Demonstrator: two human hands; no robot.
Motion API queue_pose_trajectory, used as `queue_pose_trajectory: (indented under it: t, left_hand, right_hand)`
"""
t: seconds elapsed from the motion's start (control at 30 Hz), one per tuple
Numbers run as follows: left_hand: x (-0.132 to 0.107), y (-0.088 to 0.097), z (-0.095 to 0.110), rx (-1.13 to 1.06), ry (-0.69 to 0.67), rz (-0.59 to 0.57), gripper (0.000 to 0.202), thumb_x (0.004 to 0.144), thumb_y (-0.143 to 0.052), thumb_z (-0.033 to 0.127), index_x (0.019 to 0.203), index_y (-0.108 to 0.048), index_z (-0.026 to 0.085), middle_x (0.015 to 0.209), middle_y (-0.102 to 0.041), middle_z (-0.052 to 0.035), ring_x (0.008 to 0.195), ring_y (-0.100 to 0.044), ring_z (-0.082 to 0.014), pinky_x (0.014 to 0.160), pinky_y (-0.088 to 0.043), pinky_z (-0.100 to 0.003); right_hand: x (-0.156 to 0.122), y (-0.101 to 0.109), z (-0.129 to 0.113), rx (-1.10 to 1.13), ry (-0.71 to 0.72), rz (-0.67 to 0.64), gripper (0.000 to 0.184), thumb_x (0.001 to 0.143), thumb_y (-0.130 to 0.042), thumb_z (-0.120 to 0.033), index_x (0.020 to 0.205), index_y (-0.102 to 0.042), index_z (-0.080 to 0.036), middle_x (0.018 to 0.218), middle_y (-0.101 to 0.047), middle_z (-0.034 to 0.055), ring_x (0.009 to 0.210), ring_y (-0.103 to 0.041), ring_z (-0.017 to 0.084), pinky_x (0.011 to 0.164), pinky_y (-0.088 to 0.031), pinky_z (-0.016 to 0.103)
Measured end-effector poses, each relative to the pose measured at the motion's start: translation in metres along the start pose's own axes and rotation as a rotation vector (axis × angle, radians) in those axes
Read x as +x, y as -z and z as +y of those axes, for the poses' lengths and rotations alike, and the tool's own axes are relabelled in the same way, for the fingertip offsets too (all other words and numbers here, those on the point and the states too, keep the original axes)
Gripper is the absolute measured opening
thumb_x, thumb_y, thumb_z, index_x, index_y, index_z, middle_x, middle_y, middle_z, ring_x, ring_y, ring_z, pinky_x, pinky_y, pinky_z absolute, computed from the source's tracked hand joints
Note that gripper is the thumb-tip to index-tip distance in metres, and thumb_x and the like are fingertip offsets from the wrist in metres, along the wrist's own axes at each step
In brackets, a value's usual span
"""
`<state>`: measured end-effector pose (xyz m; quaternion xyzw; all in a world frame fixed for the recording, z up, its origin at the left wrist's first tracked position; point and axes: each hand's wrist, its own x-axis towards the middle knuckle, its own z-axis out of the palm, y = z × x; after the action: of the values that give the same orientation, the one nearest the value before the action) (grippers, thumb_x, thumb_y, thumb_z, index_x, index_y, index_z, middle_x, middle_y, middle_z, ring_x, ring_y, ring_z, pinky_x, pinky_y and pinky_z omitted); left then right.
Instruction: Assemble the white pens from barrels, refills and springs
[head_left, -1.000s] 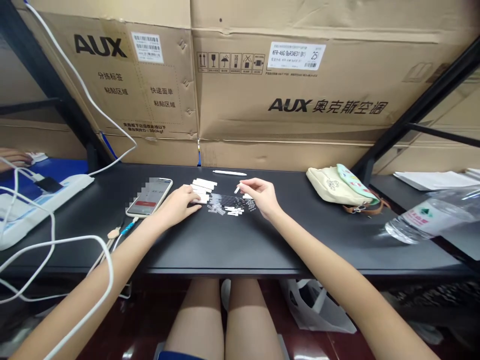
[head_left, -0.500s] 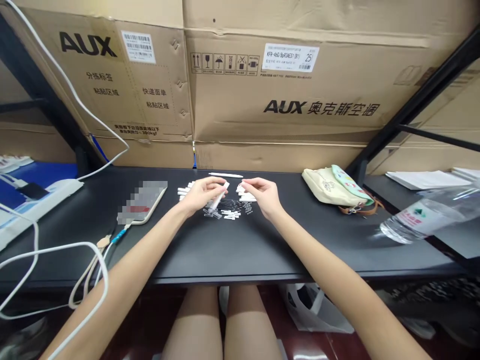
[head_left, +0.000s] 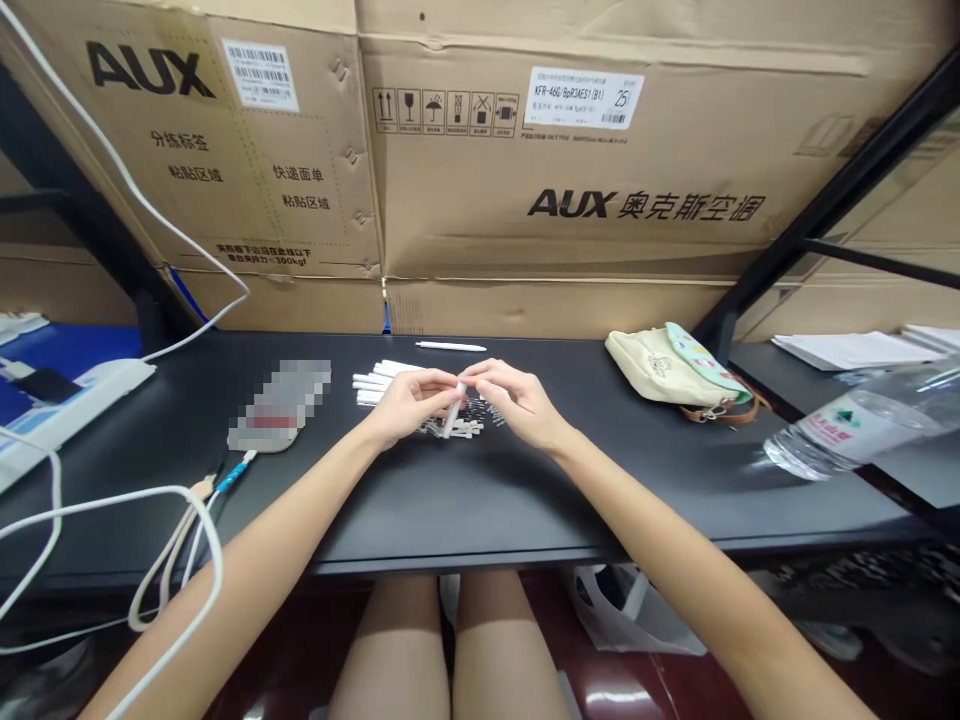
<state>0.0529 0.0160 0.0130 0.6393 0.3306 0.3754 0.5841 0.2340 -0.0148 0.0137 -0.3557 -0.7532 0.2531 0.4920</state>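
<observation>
My left hand (head_left: 405, 408) pinches a white pen barrel (head_left: 451, 418), which hangs tilted with its lower end toward me. My right hand (head_left: 521, 402) is closed, its fingertips together at the barrel's upper end; any small part in them is hidden. Left of the hands lies a stack of white pen barrels (head_left: 369, 385). Small white pen parts (head_left: 471, 430) lie on the table under the held barrel, and small thin parts (head_left: 491, 412) are partly covered by my right hand. Behind the hands rests a whole white pen (head_left: 450, 346).
On the black table (head_left: 465, 510) lie a phone (head_left: 281, 410) with cables to the left and a cream pouch (head_left: 649, 370) to the right. A water bottle (head_left: 832, 435) lies at far right, a power strip (head_left: 75, 415) at far left. Cardboard boxes (head_left: 585, 240) stand behind.
My right hand has moved left from the white parts to the top of the barrel. My left hand has shifted slightly right, holding the barrel more upright. The view has shifted a little.
</observation>
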Motion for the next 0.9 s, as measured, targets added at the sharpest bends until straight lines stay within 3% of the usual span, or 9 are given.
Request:
queue_pose_trajectory:
  t: [0.13, 0.23, 0.37, 0.47, 0.6, 0.8, 0.9]
  left_hand:
    - [0.0, 0.001, 0.0, -0.069, -0.034, 0.075, 0.039, 0.061, -0.078, 0.041, 0.086, -0.066, 0.013, 0.085, -0.07, -0.007, 0.086, -0.066, -0.022, 0.07, -0.056, -0.032]
    - [0.002, 0.002, 0.0, -0.129, -0.043, 0.102, 0.041, 0.058, -0.079, 0.041, 0.085, -0.065, 0.013, 0.087, -0.07, -0.0077, 0.088, -0.066, -0.023, 0.07, -0.056, -0.034]
    - [0.005, 0.004, -0.002, -0.149, -0.036, 0.132, 0.041, 0.058, -0.079, 0.041, 0.086, -0.065, 0.013, 0.088, -0.07, -0.0083, 0.089, -0.066, -0.0235, 0.069, -0.055, -0.032]
    - [0.005, 0.004, -0.003, -0.154, -0.041, 0.145, 0.04, 0.059, -0.079, 0.04, 0.086, -0.065, 0.013, 0.088, -0.07, -0.0085, 0.09, -0.066, -0.0239, 0.069, -0.055, -0.032]
    - [0.004, 0.003, -0.003, -0.165, -0.048, 0.132, 0.04, 0.06, -0.078, 0.04, 0.086, -0.065, 0.013, 0.086, -0.069, -0.0076, 0.088, -0.065, -0.0223, 0.068, -0.055, -0.031]
    - [0.002, 0.002, -0.001, -0.121, -0.085, 0.055, 0.033, 0.058, -0.081, 0.033, 0.077, -0.062, 0.012, 0.082, -0.067, -0.0043, 0.075, -0.064, -0.0149, 0.062, -0.052, -0.023]
    - [0.0, 0.0, 0.001, -0.14, -0.082, 0.053, 0.036, 0.058, -0.081, 0.03, 0.083, -0.061, 0.014, 0.078, -0.065, -0.0023, 0.071, -0.065, -0.0142, 0.059, -0.052, -0.022]
  right_hand:
    - [-0.002, -0.001, -0.003, 0.014, 0.021, -0.054, 0.027, 0.083, -0.06, -0.038, 0.105, -0.064, -0.024, 0.108, -0.062, 0.0057, 0.105, -0.057, 0.019, 0.095, -0.044, 0.037]
    - [-0.002, -0.005, 0.0, 0.001, 0.045, -0.118, 0.05, 0.075, -0.068, -0.035, 0.121, -0.054, -0.024, 0.119, -0.056, 0.0078, 0.11, -0.054, 0.021, 0.094, -0.046, 0.038]
    - [-0.005, -0.012, 0.004, -0.109, 0.093, -0.23, 0.085, 0.068, -0.074, -0.032, 0.14, -0.028, -0.024, 0.137, -0.041, 0.0117, 0.122, -0.045, 0.025, 0.102, -0.041, 0.044]
    - [-0.007, -0.017, 0.006, -0.173, 0.112, -0.259, 0.094, 0.068, -0.073, -0.03, 0.144, -0.018, -0.022, 0.142, -0.034, 0.0136, 0.127, -0.039, 0.027, 0.107, -0.035, 0.046]
    - [-0.008, -0.021, 0.005, -0.145, 0.104, -0.21, 0.086, 0.069, -0.071, -0.029, 0.14, -0.024, -0.021, 0.14, -0.037, 0.0141, 0.122, -0.045, 0.026, 0.104, -0.038, 0.044]
    - [-0.007, -0.022, 0.005, 0.165, -0.004, 0.051, 0.028, 0.081, -0.06, -0.033, 0.106, -0.053, -0.022, 0.11, -0.06, 0.0071, 0.097, -0.06, 0.018, 0.083, -0.051, 0.034]
    - [-0.005, -0.02, 0.006, 0.221, -0.041, 0.149, 0.022, 0.083, -0.058, -0.038, 0.097, -0.058, -0.021, 0.103, -0.063, 0.0062, 0.088, -0.062, 0.017, 0.078, -0.052, 0.033]
